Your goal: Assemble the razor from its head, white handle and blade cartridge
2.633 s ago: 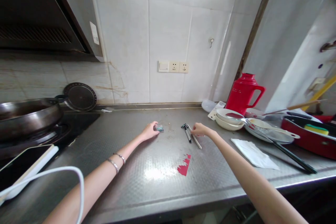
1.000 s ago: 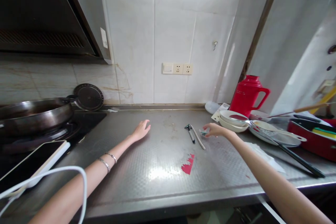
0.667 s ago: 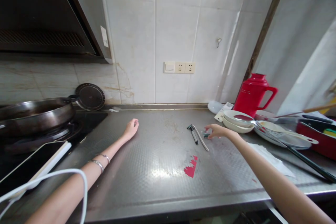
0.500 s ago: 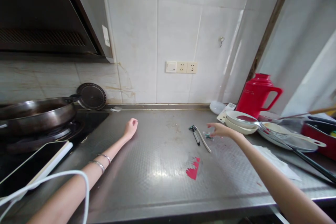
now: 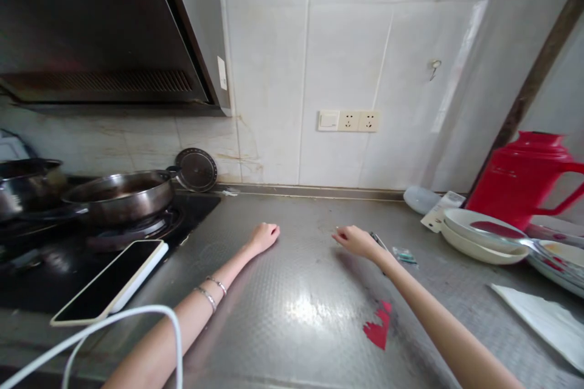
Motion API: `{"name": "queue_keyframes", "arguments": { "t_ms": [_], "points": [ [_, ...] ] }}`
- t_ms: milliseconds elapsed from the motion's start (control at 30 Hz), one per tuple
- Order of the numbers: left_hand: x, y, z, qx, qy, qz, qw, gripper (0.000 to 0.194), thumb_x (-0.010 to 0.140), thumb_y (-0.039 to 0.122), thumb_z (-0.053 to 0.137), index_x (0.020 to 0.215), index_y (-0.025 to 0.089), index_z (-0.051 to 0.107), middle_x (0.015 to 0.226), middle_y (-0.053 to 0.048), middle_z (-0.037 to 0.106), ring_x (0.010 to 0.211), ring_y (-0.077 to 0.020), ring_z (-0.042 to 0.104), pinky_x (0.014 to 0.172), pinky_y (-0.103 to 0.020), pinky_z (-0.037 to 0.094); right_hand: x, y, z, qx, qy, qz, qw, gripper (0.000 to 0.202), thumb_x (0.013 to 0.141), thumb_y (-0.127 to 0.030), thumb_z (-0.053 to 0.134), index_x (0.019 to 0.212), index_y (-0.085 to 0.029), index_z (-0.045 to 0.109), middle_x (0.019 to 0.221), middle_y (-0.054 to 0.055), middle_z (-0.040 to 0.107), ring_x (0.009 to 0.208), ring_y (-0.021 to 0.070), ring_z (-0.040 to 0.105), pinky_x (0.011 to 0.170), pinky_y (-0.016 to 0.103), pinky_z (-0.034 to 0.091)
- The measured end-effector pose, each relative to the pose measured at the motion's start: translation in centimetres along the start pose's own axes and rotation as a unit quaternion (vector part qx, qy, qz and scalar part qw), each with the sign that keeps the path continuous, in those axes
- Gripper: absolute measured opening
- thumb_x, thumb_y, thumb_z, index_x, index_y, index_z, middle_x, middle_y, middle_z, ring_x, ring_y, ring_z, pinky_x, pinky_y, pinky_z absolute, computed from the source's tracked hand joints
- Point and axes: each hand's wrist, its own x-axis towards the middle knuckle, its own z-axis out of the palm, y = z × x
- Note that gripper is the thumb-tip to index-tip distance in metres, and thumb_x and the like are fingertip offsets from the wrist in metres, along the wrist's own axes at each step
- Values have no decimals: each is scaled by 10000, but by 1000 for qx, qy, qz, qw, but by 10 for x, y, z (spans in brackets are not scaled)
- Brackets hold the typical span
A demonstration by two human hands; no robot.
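Observation:
On the steel counter (image 5: 283,292), my left hand (image 5: 264,238) rests as a loose fist with nothing visible in it. Opposite it, my right hand (image 5: 353,240) is over the counter with its fingers curled inward, and no held thing shows. My right wrist and forearm hide most of a slim dark-handled tool that looks like a razor (image 5: 378,239), lying just behind them. To its right lies a small clear packet with green contents (image 5: 404,255). A torn red piece (image 5: 379,325) is nearer the front edge.
A phone (image 5: 114,282) with a white cable (image 5: 114,313) lies at the left, by a stove with a steel pan (image 5: 121,209). At the right stand stacked bowls (image 5: 483,249), a red thermos jug (image 5: 520,179) and a white paper sheet (image 5: 542,319). Sockets (image 5: 349,121) are on the wall.
My right hand has left the packet and moved left, now covering much of the razor-like tool. My left hand stays a fist on the counter. The view has turned left.

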Motion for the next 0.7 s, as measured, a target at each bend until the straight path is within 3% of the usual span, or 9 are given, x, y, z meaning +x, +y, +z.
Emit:
{"name": "queue_keyframes", "arguments": {
  "t_ms": [100, 267, 700],
  "points": [
    [-1, 1, -1, 23, -20, -8, 1000, 381, 823, 362, 366, 659, 195, 666, 728, -91, 679, 689, -202, 609, 628, -267, 369, 3, -15, 15, -16, -9, 11, 1000, 370, 868, -391, 354, 689, -187, 606, 756, 97, 660, 697, 194, 607, 518, 233, 289],
    [-2, 3, -5, 52, -44, -18, 998, 366, 813, 372, 382, 682, 205, 680, 764, -92, 690, 742, -205, 621, 662, -271, 386, 1, -22, 32, -38, 31, 74, 996, 412, 890, -370, 292, 736, -192, 630, 798, 114, 677, 754, 220, 630, 568, 246, 345],
    [-3, 9, -11, 118, -79, -4, 990, 412, 855, 349, 320, 775, 198, 694, 820, -92, 694, 762, -195, 627, 660, -258, 396, -6, -30, 27, -57, 21, 72, 996, 436, 906, -372, 252, 778, -182, 623, 789, 99, 684, 756, 214, 641, 581, 251, 349]
  ]
}}
